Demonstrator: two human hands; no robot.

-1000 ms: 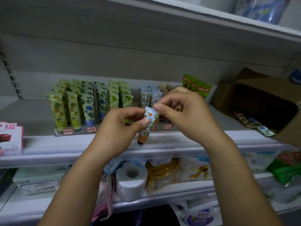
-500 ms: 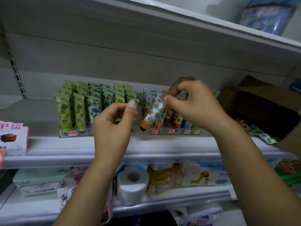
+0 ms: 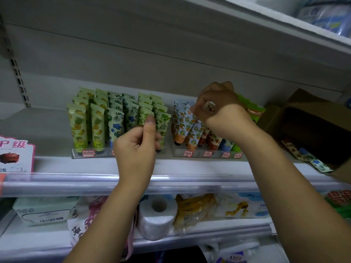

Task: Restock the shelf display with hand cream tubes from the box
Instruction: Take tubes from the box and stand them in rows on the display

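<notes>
Likely light and squashy, the tube is best pinched at its flat crimp, as the curled fingers of the right hand do.

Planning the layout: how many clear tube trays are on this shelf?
2: left tray behind the left hand; right tray below the right hand, which grips a tube. None looks hidden.

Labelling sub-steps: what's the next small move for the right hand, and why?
Probably push the hand cream tube down upright into the right display tray: the right hand pinches its top there, and neighbouring orange-print tubes stand tilted.
</notes>
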